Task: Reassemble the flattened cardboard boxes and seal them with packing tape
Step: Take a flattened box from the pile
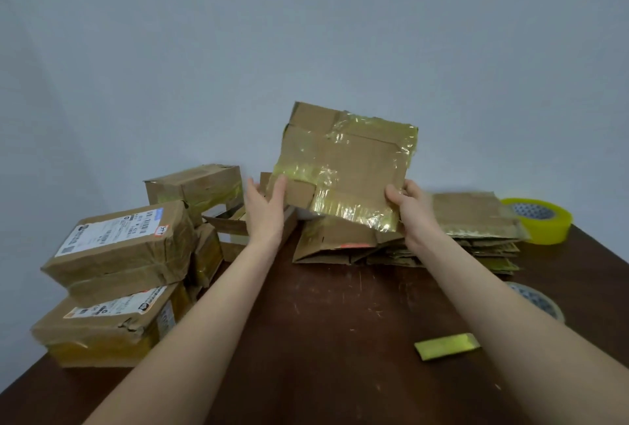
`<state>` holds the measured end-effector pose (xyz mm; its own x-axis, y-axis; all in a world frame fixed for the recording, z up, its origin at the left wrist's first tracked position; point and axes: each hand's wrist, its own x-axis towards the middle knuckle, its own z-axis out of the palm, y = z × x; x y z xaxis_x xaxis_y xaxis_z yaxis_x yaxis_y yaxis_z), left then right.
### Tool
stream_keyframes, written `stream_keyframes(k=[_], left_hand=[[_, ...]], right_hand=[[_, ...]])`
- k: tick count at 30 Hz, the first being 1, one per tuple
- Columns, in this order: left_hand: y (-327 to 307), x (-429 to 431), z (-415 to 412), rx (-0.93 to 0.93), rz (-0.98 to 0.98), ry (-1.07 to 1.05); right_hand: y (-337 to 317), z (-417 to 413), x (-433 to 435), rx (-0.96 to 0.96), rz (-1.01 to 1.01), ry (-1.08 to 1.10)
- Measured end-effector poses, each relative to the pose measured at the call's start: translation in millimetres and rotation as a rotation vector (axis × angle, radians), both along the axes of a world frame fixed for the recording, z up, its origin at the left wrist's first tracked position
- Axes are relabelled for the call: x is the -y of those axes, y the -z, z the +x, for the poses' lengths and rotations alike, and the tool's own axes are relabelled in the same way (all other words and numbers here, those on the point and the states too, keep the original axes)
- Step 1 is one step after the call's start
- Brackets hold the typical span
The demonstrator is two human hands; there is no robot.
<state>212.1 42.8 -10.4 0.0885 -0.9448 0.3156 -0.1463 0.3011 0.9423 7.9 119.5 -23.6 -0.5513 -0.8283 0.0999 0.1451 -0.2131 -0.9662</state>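
Note:
A flattened cardboard box (343, 166) with glossy yellowish tape patches is held up above the table, tilted. My right hand (412, 210) grips its lower right corner. My left hand (267, 210) has straight fingers that touch its lower left edge. Under it lies a pile of flattened boxes (476, 237), with one half-folded piece (333, 244) in front. A yellow roll of packing tape (541, 223) stands at the right beside the pile.
Assembled, taped boxes with shipping labels are stacked at the left (119, 247), with more behind (197, 189). A second tape roll (537, 298) lies at the right edge. A small taped cardboard strip (446, 349) lies on the dark wooden table (323, 339).

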Motion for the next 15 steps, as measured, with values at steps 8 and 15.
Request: stream_keyframes(k=[8, 15], left_hand=[[12.5, -53.4, 31.7, 0.078, -0.022, 0.254], [50.4, -90.3, 50.5, 0.076, 0.038, 0.482]], right_hand=[[17.2, 28.8, -61.8, -0.382, 0.047, -0.168], [58.0, 70.3, -92.5, -0.743, 0.145, -0.001]])
